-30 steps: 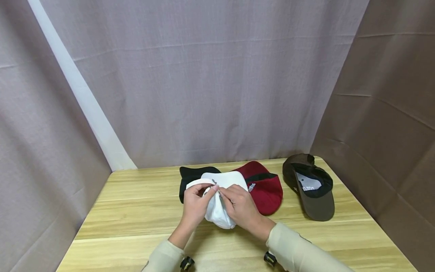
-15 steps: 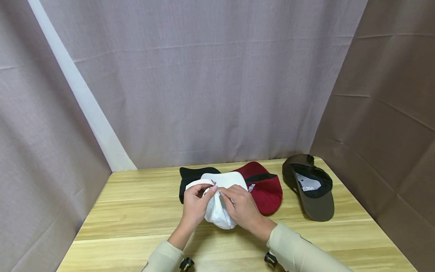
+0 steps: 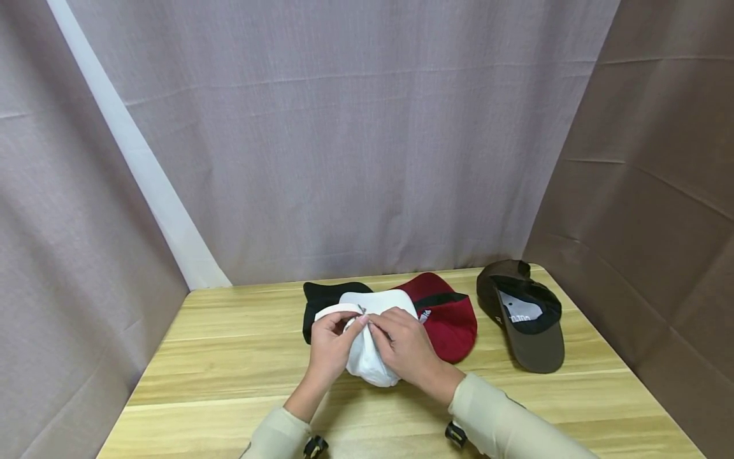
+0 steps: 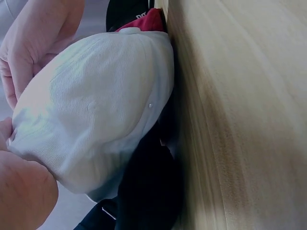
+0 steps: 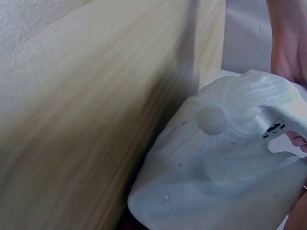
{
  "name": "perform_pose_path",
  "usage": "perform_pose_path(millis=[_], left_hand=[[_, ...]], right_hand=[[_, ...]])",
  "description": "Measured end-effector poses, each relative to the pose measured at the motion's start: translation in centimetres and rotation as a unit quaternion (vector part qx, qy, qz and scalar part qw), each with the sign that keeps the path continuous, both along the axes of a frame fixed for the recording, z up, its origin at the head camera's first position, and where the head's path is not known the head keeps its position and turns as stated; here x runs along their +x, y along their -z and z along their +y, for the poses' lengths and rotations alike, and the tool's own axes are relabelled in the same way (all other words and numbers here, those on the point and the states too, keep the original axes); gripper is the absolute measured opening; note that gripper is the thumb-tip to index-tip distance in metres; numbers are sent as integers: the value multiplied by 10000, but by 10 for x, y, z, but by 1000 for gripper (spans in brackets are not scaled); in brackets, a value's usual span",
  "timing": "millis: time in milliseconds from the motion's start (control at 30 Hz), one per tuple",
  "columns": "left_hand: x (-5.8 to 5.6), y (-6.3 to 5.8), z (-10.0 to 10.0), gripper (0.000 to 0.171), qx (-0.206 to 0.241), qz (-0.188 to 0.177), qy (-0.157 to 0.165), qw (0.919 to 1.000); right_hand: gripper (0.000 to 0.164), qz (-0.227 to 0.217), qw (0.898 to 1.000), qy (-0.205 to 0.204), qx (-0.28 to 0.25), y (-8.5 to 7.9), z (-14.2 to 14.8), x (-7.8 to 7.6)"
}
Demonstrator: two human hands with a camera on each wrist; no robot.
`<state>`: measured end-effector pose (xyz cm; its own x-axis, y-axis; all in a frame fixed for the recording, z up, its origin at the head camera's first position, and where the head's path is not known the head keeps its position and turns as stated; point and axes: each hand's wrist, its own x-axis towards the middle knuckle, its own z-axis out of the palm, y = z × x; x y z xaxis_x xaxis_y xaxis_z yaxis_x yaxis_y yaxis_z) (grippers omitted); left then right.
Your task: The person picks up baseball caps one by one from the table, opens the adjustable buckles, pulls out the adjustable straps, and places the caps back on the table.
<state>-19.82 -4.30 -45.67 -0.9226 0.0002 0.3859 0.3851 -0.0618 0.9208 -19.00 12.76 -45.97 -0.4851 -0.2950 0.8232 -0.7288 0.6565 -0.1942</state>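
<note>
A white baseball cap (image 3: 367,366) stands near the middle of the table, its crown toward the person and its brim (image 3: 383,302) pointing away. At the back opening, my left hand (image 3: 331,347) pinches the cap's white strap (image 3: 337,308) between thumb and fingers. My right hand (image 3: 408,347) pinches the same strap area just beside it, fingertips close together. A small dark buckle-like piece shows at the fingertips. The right wrist view shows the crown button (image 5: 211,119) and the gap under the strap. In the left wrist view, the ribbed crown (image 4: 105,96) fills the middle.
Behind the white cap lie a black cap (image 3: 329,293) on the left and a dark red cap (image 3: 453,328) on the right, both partly covered. A brown cap (image 3: 536,347) rests upturned at the table's right side. Grey curtains (image 3: 367,159) surround the wooden table (image 3: 229,357).
Both hands keep their hold on the strap and barely move. The right fingers and the strap shift very slightly; the other caps stay in place.
</note>
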Motion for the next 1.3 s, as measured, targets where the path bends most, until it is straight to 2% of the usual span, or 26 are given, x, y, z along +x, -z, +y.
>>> perform_pose_path(millis=[333, 767, 1033, 1300], left_hand=[[1, -2, -1, 9, -23, -8, -9, 10000], [-1, -3, -3, 10, 7, 69, 37, 10000], [-1, -1, -3, 11, 11, 124, 78, 9999], [-2, 0, -5, 19, 1, 225, 198, 9996]], right_hand=[[15, -185, 9998, 56, 105, -2, 0, 1], [12, 155, 9997, -6, 169, 4, 3, -1], [13, -97, 9995, 90, 275, 4, 4, 1], [13, 151, 9997, 109, 166, 4, 2, 0]])
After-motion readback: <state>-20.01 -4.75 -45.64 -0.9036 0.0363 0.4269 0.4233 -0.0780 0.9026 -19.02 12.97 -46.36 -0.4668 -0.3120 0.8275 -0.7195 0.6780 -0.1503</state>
